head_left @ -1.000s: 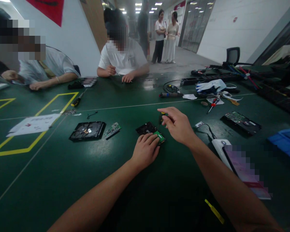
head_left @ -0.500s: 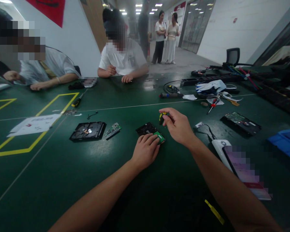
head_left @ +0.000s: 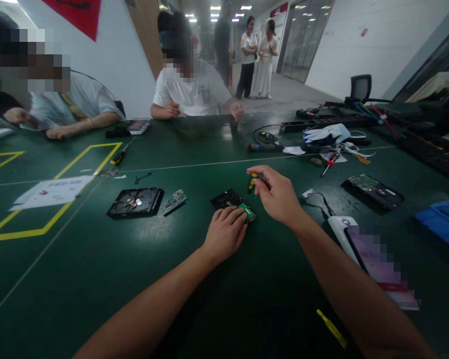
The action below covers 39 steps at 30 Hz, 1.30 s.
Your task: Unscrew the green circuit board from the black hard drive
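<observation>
My left hand (head_left: 227, 230) lies over the near side of a small hard drive (head_left: 225, 198) and grips it against the table, its fingers curled onto a green circuit board (head_left: 249, 213) at the drive's right end. Just right of and above that board, my right hand (head_left: 275, 194) pinches the yellow-and-black handle of a screwdriver (head_left: 252, 183) between thumb and fingers. The handle stands roughly upright; its tip is too small to make out. To the left sit a larger black hard drive (head_left: 135, 203) and a loose circuit board (head_left: 175, 202).
Another hard drive (head_left: 373, 191) lies at right, near a blue bin (head_left: 441, 223) and a white device with a screen (head_left: 347, 224). A red screwdriver (head_left: 331, 162), gloves (head_left: 326, 135) and a pen-shaped driver (head_left: 265, 148) lie farther back. Co-workers sit across the green table (head_left: 142, 269).
The screwdriver handle has turned slightly in my right fingers, showing more yellow. My left hand stays put. Across the table, a co-worker's hand has lifted and moved right.
</observation>
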### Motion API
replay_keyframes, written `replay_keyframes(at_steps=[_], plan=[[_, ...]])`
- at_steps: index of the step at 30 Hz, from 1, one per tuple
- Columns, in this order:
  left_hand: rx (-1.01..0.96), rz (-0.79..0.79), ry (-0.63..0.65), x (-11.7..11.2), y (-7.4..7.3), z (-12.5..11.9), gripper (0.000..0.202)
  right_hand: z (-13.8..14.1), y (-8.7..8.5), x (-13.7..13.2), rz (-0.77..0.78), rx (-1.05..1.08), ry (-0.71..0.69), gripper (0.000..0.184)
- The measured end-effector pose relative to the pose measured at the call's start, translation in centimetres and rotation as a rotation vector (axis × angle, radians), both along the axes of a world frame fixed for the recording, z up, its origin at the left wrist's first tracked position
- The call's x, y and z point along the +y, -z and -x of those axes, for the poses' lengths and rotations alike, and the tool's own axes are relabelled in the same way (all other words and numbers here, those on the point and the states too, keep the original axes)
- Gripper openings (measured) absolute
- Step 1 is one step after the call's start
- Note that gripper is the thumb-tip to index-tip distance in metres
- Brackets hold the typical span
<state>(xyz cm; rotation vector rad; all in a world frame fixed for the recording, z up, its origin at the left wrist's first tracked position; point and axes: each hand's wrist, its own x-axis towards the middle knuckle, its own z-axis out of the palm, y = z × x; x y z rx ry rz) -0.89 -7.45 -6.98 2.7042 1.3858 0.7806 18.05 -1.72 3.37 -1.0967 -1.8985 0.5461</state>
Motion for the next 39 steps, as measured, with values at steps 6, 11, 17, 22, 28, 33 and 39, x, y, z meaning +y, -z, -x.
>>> replay_keyframes(at_steps=[6,11,17,22,28,33,39], plan=[[0.002,-0.002,-0.001,0.06,0.10,0.01,0.036,0.04,-0.13,-0.09,-0.086,-0.033,0.006,0.021],[0.003,0.001,-0.001,0.06,0.12,0.05,0.036,-0.08,-0.38,-0.06,-0.124,-0.057,-0.044,0.021],[-0.005,-0.003,-0.003,0.00,0.18,0.05,0.036,0.13,-0.17,-0.27,-0.023,-0.066,-0.026,0.035],[-0.007,-0.008,0.001,0.04,0.21,0.04,0.035,-0.02,-0.16,-0.06,-0.072,-0.071,-0.030,0.028],[0.002,-0.004,-0.003,0.05,0.20,0.05,0.035,-0.15,-0.25,-0.04,-0.127,-0.125,0.025,0.018],[-0.003,-0.004,-0.002,0.06,0.18,0.03,0.035,0.05,-0.27,-0.24,-0.119,-0.110,0.037,0.022],[-0.005,-0.005,-0.002,-0.01,0.10,0.02,0.036,-0.05,-0.16,-0.07,-0.128,-0.096,0.043,0.020]])
